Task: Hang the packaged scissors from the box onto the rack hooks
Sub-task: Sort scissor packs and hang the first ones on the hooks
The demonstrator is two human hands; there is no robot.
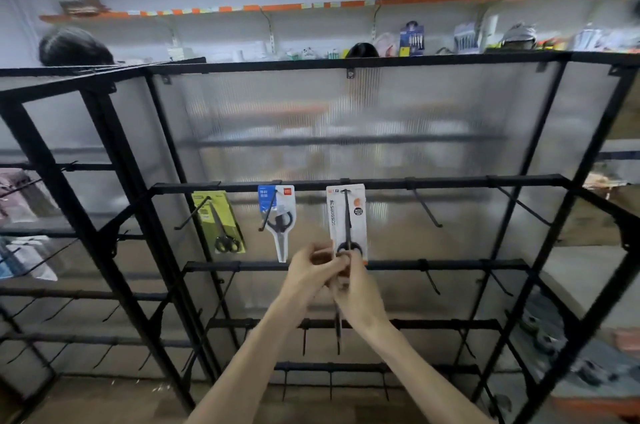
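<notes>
The rack was black, its back panels a ribbed, frosted grey; the leftmost scissors pack was yellow-green with black handles; the middle pack was white and blue with a small red mark; the third pack was white with an orange spot and black lettering; the wall shelf had an orange edge broken by pale tags.

One view only, from a wide-angle camera on the person's head. It faces a black rack almost square on, tilted slightly down, near enough that both forearms reach in from the bottom edge to the middle. The lens bends the rack's uprights outward at the sides. Above the rack a wall shelf shows, probably well behind, blurred
</notes>
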